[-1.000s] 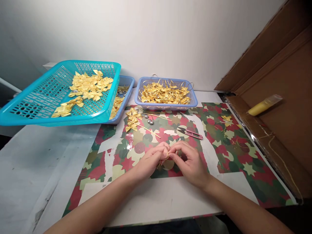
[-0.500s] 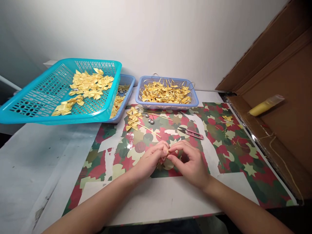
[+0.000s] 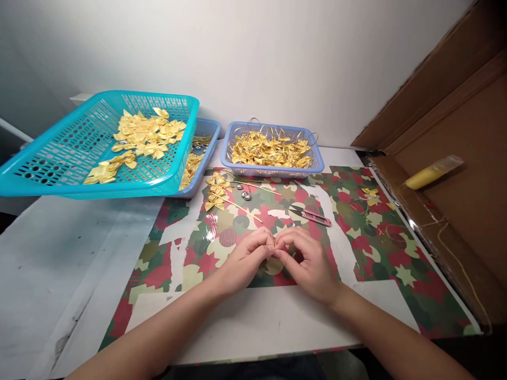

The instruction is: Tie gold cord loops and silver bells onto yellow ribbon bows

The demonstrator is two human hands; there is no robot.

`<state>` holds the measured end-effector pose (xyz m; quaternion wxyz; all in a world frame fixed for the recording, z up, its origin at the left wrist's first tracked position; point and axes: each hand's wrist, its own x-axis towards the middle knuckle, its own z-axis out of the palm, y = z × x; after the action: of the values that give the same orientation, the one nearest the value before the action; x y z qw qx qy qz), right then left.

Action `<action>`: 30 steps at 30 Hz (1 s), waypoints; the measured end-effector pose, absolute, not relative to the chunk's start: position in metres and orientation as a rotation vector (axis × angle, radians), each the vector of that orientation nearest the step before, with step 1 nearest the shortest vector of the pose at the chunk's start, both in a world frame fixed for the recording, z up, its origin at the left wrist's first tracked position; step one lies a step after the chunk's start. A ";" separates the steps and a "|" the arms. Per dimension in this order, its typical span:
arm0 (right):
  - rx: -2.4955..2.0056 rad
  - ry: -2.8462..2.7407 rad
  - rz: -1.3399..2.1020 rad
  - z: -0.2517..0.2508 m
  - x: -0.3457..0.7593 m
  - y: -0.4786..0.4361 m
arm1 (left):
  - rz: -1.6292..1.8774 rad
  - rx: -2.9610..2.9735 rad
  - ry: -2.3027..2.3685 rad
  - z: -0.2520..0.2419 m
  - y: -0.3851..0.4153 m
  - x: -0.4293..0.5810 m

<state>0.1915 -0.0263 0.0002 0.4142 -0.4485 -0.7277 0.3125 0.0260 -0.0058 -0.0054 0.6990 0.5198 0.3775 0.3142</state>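
My left hand (image 3: 247, 258) and my right hand (image 3: 307, 261) meet fingertip to fingertip above the patterned sheet. Both are closed in a pinch. A sliver of gold shows between the fingertips; the rest of what they hold is hidden. Just beyond the hands lie yellow satin bows (image 3: 217, 189) with gold cords (image 3: 247, 211) stretching to the right. Small silver bells (image 3: 246, 196) rest beside the cords. Thread snips with pink handles (image 3: 317, 217) lie behind my right hand.
A turquoise basket (image 3: 180, 163) with yellow bows stands at the left, over a blue basket (image 3: 204, 161). Another blue basket (image 3: 273, 171) at the back holds bows with gold loops. At right are a loose bow (image 3: 371, 195), cardboard (image 3: 467, 121) and a yellow tube (image 3: 433, 171).
The fingers of both hands have shifted slightly and the fingertips are closer together. Less of the gold piece between them shows. The view has moved a little; the things on the table stay put.
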 end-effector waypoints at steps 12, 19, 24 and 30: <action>-1.142 -1.746 1.015 0.002 0.203 -0.023 | 0.757 1.110 0.874 -0.008 -0.004 0.023; -1.162 -1.795 1.227 0.001 0.208 -0.020 | 0.807 1.065 0.877 -0.010 -0.002 0.022; -1.191 -1.790 1.240 0.007 0.213 -0.016 | 0.784 1.071 0.895 -0.008 -0.003 0.022; -1.261 -1.720 1.083 0.002 0.206 -0.017 | 0.752 1.037 0.896 -0.002 -0.004 0.025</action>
<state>0.2058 -0.0172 0.0021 0.3660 -0.4905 -0.6693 0.4214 0.0254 -0.0045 -0.0020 0.7098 0.4674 0.4037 0.3387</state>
